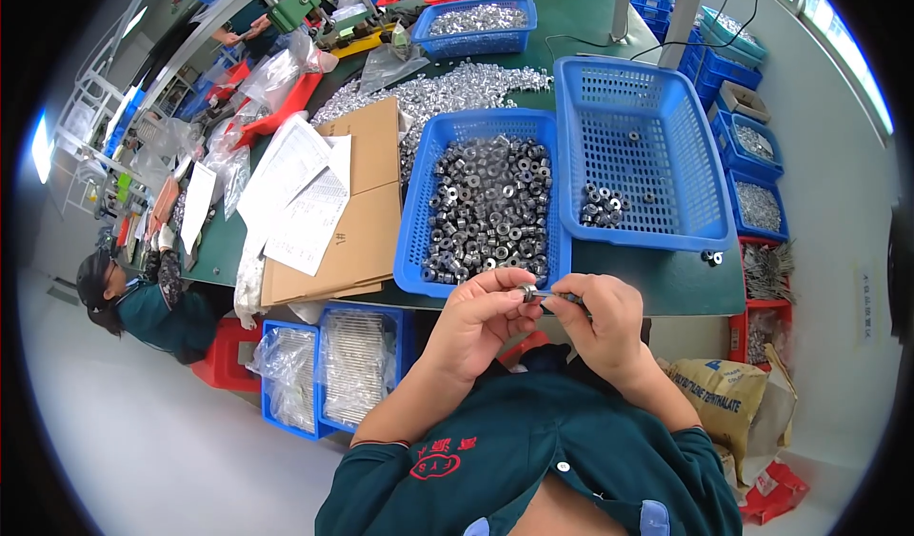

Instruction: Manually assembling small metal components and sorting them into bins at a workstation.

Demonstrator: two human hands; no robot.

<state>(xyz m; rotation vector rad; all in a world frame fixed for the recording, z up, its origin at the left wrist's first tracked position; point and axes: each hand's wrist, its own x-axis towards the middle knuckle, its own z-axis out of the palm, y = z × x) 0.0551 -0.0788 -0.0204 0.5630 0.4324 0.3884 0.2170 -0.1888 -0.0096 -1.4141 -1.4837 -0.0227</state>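
My left hand [476,322] pinches a small round metal bushing [528,292] between thumb and fingertips. In my right hand [606,322] is a thin metal rod-like tool [546,294], its tip at the bushing. Whether the tip is inside the bore is too small to tell. Both hands are just in front of a blue plastic basket [409,222] full of dark and shiny metal bushings [490,208]. To its right, a second blue basket [657,236] is tilted and holds a small cluster of bushings [602,207] at its near left and a few strays.
Cardboard [371,236] with paper sheets [309,222] lies left of the baskets. Behind is a heap of small silvery parts [447,93] on the green table [590,31]. Two loose bushings [712,257] sit by the right edge. A co-worker [143,293] sits at left.
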